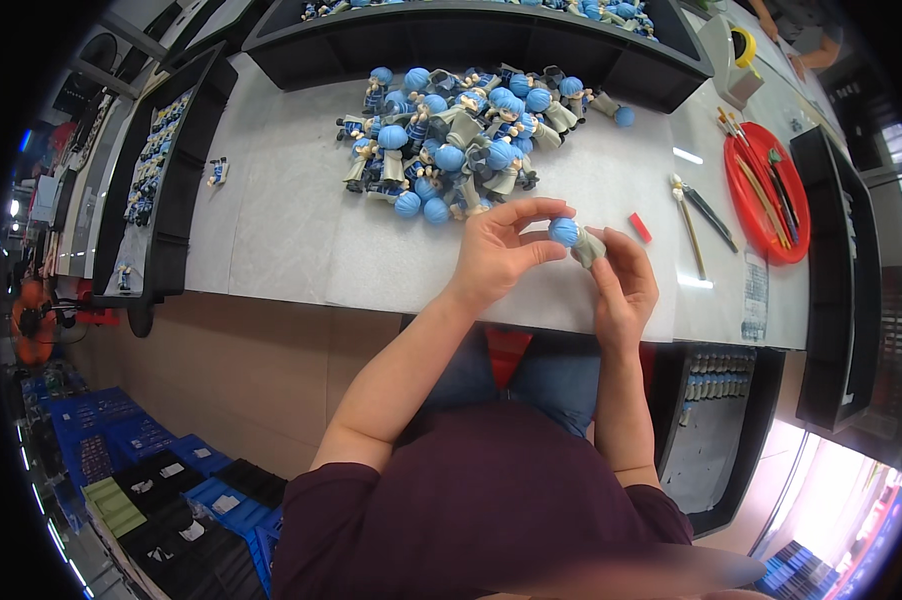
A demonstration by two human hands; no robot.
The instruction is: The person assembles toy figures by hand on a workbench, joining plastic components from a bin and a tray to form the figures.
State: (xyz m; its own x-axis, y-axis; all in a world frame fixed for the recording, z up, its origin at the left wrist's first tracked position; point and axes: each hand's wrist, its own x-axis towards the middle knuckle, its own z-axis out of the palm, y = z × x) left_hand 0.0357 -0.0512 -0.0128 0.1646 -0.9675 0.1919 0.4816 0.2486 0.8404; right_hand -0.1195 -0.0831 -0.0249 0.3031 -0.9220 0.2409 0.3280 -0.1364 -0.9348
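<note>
A small figurine with ribbed blue hair and a pale grey cape is held up over the front edge of the table. My right hand pinches its caped body between thumb and fingers. Round its blue head curl the thumb and index finger of my left hand, one below and one above. Just beyond my left hand lies a heap of similar figurines, jumbled together, some face down. The held figurine's face is not visible.
A long black tray of figurines spans the back; another black tray stands left. At right are a red eraser-like block, brushes and a red dish with tools. A lower black tray holds rows of figurines.
</note>
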